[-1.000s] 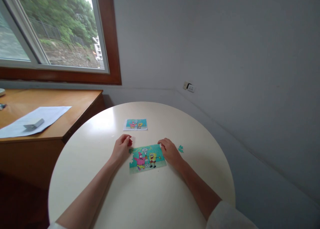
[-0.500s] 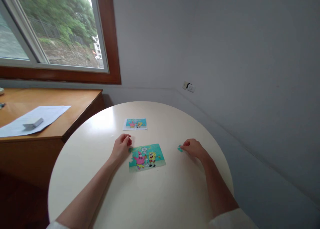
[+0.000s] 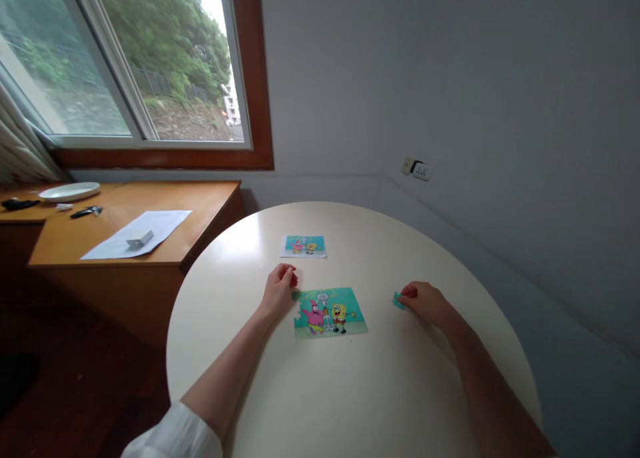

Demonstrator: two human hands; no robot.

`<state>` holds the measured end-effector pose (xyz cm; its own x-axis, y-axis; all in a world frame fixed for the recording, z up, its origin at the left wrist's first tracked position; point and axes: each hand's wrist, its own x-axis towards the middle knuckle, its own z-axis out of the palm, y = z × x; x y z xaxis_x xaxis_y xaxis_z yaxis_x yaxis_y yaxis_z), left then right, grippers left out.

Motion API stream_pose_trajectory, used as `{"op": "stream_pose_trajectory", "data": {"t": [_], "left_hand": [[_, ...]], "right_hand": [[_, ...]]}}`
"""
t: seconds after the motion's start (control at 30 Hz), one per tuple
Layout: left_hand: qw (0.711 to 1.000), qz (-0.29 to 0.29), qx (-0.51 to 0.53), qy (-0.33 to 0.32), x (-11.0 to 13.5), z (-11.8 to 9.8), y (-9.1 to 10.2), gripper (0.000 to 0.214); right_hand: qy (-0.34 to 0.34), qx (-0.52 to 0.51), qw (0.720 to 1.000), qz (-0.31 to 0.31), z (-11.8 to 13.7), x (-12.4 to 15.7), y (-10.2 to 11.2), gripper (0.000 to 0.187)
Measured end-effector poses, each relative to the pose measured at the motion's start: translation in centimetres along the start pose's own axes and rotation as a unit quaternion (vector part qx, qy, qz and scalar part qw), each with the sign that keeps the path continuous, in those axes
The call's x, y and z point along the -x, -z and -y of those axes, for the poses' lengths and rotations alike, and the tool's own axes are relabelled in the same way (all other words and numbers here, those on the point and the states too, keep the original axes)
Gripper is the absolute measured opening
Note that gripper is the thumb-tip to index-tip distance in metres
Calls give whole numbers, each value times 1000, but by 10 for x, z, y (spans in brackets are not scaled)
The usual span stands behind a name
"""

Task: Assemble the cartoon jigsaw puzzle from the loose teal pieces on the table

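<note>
A jigsaw puzzle of cartoon figures on a teal ground lies on the round white table, with notches along its left edge. My left hand rests by the puzzle's upper left corner, its fingers curled in and nothing seen between them. To the right of the puzzle, my right hand pinches a small teal puzzle piece close to the tabletop. Behind the puzzle lies a printed picture sheet with the same scene.
A wooden desk stands left of the table, bearing white paper, a small grey-white block, keys and a white plate. The wall with a socket borders the far right.
The view has swung to the left, so everything appears further right and more of the desk shows. Both hands keep about the same places by the puzzle; the piece stays in my right hand.
</note>
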<state>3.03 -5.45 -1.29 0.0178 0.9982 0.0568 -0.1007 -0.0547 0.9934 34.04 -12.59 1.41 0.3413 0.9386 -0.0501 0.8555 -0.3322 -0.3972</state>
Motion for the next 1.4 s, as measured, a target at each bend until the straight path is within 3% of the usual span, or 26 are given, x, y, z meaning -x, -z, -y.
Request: {"op": "stream_pose_trajectory", "data": {"t": [0.43,0.63,0.8,0.9,1.1,1.4], "left_hand": [[1000,-1,-6,-1,0,-1,0,18],[998,-2,-45,-33,1,2,-1,16],[965,41,-175,-189,14,-3,-4,11],[939,105,-219,-243,23,-8,-9,18],[920,176,-266,-229,36,-15,-19,29],[913,208,-276,-219,44,-21,-25,27]], "right_hand": [[44,-148,988,-19,14,3,-8,4],[82,-290,949,-89,29,4,-21,12],[124,-453,883,-20,58,15,-41,37],[118,-487,866,9,72,22,-49,41],[114,-500,857,56,84,31,-55,41],[119,-516,844,83,92,37,-58,39]]}}
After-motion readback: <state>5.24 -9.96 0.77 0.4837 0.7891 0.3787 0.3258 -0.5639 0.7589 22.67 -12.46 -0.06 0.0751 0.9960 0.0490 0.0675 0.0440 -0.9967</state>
